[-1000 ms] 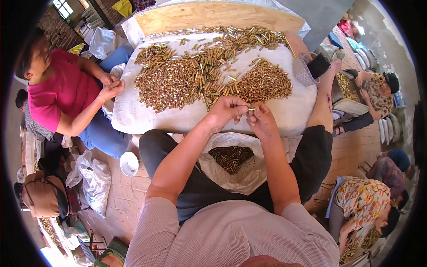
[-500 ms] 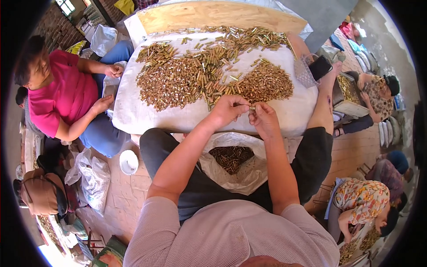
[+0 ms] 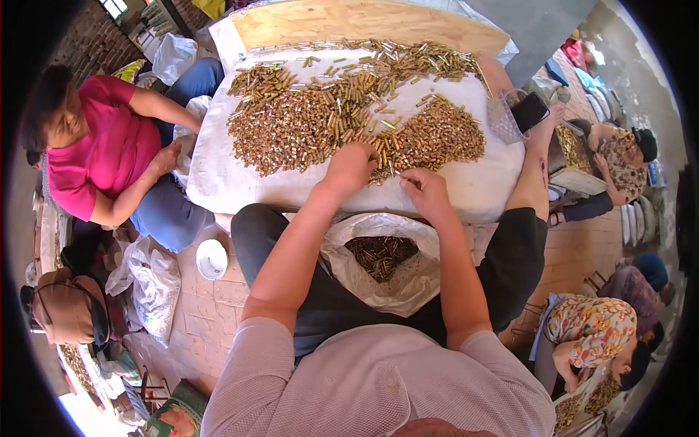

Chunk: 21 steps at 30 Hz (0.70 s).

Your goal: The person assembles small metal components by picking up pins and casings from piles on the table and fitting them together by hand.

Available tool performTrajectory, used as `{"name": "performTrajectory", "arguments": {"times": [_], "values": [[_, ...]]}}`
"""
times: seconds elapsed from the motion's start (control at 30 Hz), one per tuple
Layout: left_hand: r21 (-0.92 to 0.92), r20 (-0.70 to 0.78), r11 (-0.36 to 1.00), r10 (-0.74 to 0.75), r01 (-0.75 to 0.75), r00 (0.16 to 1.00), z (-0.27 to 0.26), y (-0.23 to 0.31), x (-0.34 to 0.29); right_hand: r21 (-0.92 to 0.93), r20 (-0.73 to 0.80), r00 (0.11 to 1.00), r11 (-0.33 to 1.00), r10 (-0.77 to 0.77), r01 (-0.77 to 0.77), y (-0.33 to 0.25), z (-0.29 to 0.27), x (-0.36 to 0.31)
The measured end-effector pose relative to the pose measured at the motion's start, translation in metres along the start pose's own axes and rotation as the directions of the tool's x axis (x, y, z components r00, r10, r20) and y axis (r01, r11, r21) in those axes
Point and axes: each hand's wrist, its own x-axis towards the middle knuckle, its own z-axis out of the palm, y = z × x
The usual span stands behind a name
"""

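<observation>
On the white padded table [image 3: 218, 182] lie heaps of small brass-coloured metal cylinders, longer ones [image 3: 349, 116] in the middle and short ones in a left heap [image 3: 280, 135] and a right heap [image 3: 448, 138]. My left hand [image 3: 351, 169] is at the near edge between the heaps, its fingers curled down; what they grip is hidden. Beside the right heap, my right hand [image 3: 428, 195] has thumb and forefinger drawn together at a small silvery cylinder [image 3: 392, 170]. Below, between my legs, a white sack [image 3: 378, 291] holds darker metal cylinders [image 3: 380, 256].
A wooden board [image 3: 364, 25] borders the table's far side. A phone [image 3: 530, 111] and a clear plastic basket [image 3: 504, 120] are at the right edge. A co-worker in pink [image 3: 109, 156] sits left, near a white bucket [image 3: 212, 260]. Other people work at the right.
My hands, earlier together at one small cylinder, have parted. The left moved left and forward to the heap; the right dropped slightly nearer the table. The co-worker's far hand has lowered toward a bag.
</observation>
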Motion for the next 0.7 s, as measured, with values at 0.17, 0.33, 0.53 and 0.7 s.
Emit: {"name": "performTrajectory", "arguments": {"times": [0.17,0.33,0.53,0.7], "values": [[0.149,-0.054,0.988,-0.043,0.051,0.998,0.017,0.007,0.002,-0.353,-0.032,0.999,0.936,0.003,-0.014,-0.003,0.018,0.008],[0.223,0.008,0.972,-0.080,0.076,0.997,0.020,0.014,0.005,-0.565,0.031,0.993,0.822,0.112,-0.075,-0.006,0.026,0.008],[0.197,0.002,0.978,-0.065,0.063,0.998,0.015,0.021,0.000,-0.364,-0.082,0.997,0.931,0.004,-0.034,-0.015,0.011,0.005],[0.291,0.029,0.948,-0.145,0.131,0.989,0.019,0.023,-0.005,-0.488,-0.141,0.990,0.868,0.024,-0.090,-0.017,0.000,0.006]]}}
